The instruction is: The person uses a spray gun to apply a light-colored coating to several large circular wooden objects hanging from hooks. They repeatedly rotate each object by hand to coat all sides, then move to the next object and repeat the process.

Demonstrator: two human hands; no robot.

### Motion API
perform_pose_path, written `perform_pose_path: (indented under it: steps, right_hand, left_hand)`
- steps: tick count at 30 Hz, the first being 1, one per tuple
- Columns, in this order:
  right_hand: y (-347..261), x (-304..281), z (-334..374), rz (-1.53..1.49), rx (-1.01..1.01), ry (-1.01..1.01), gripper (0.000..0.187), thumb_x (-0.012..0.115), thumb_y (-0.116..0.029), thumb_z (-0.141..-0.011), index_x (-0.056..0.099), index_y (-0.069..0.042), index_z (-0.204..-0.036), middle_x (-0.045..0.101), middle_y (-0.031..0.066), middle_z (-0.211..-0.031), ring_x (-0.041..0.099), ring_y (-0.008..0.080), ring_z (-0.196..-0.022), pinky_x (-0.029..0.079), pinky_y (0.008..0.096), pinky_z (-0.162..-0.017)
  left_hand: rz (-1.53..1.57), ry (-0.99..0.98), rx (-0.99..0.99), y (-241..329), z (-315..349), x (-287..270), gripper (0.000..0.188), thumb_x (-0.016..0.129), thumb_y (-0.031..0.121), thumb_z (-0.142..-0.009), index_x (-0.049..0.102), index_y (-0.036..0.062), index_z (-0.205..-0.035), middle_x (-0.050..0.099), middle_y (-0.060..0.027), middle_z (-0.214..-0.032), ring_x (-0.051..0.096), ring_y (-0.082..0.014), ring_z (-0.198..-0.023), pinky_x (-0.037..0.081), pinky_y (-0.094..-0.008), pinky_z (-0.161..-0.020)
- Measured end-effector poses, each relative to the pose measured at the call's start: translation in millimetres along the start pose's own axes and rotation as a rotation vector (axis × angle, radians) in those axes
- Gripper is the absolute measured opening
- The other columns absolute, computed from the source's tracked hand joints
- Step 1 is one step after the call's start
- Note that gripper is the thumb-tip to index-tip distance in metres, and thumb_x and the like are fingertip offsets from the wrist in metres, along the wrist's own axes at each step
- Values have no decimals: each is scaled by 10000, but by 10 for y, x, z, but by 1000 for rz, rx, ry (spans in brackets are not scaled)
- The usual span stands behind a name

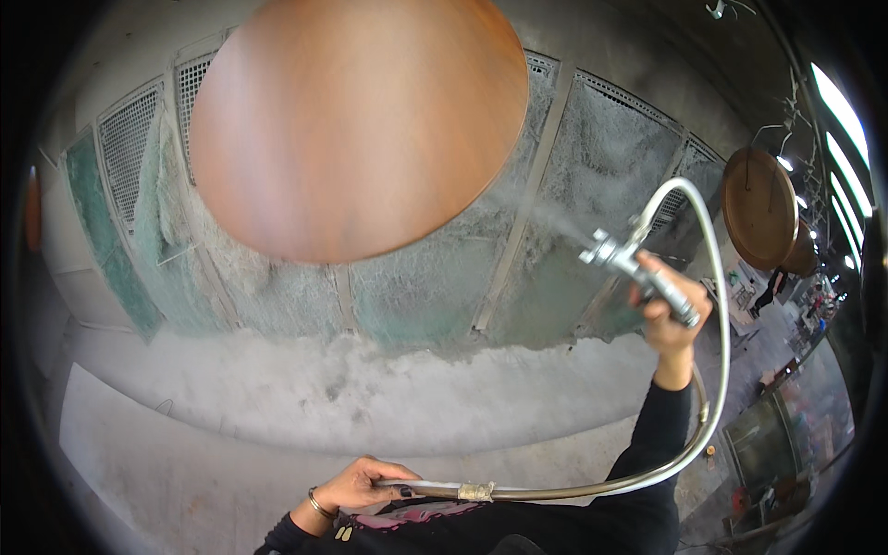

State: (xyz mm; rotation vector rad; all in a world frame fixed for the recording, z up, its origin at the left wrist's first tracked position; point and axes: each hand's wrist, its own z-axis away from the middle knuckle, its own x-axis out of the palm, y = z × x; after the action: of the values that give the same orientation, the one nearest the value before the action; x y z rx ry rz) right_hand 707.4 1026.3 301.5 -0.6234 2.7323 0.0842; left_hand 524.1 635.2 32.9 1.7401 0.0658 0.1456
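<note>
My right hand (673, 301) is closed around the handle of a silver spray gun (615, 254), raised at the right and pointing up and left. A faint mist leaves its nozzle toward a large round reddish-brown wooden panel (361, 129), which hangs at the upper middle and looks slightly blurred. From the gun a pale hose (719, 277) arcs over and runs down past my right forearm to my lap. Low in the middle, my left hand (365, 483) is wrapped round that hose, beside a taped section. Part of my left fingers is hidden behind the hose.
Behind the panel stands a booth wall with dusty greenish filter mats (416, 296) and metal grilles (129, 129). Another round brown panel (760, 208) hangs at the right from a hook. Beyond it are a standing person, lights and workshop clutter. The floor (324, 388) is coated in pale dust.
</note>
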Motion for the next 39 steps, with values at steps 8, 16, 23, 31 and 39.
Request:
perform_pose_path:
  steps: [8, 16, 23, 31, 39]
  right_hand:
    - [-971, 1631, 300, -157, 268, -157, 670, 724, -501, -933, 687, 84, -1257, 685, 73, -703, 606, 98, -575, 456, 245, -531]
    - [-2022, 2613, -1086, 140, 60, -366, 464, 857, -134, -837, 712, 34, -1245, 787, 161, -998, 764, 194, -823, 588, 292, -742]
    - [-2937, 3788, -2590, 512, -117, -739, 415, 833, -340, -864, 768, -8, -1104, 766, 175, -891, 759, 290, -756, 576, 338, -690]
    - [-3645, 5230, -3353, 874, 210, -1422, 686, 800, -618, -828, 649, 51, -861, 686, 146, -672, 684, 249, -558, 546, 347, -537]
    - [-4101, 6467, -4064, 1304, 55, -1383, 641, 668, -633, -925, 733, -18, -758, 683, 111, -673, 686, 231, -615, 550, 383, -563]
  left_hand:
    - [-81, -113, 38, 231, 1041, -558, 331, 762, 5, -886, 732, 17, -1216, 783, -114, -1090, 738, -171, -963, 556, -300, -879]
    - [11, 19, 217, 274, 2481, -1309, 384, 849, 217, -866, 754, 8, -1173, 792, -127, -1025, 766, -187, -872, 561, -280, -758]
    - [91, -59, 257, 154, 2881, -1770, 355, 799, 50, -855, 736, 16, -1204, 783, -140, -1088, 750, -194, -957, 552, -295, -861]
    - [341, -130, 484, -160, 3051, -2042, 366, 778, 78, -874, 724, 15, -1230, 780, -147, -1095, 751, -198, -953, 554, -305, -864]
    - [395, -90, 591, -236, 3215, -2168, 392, 787, 134, -901, 705, 14, -1264, 765, -149, -1164, 751, -211, -965, 579, -331, -880]
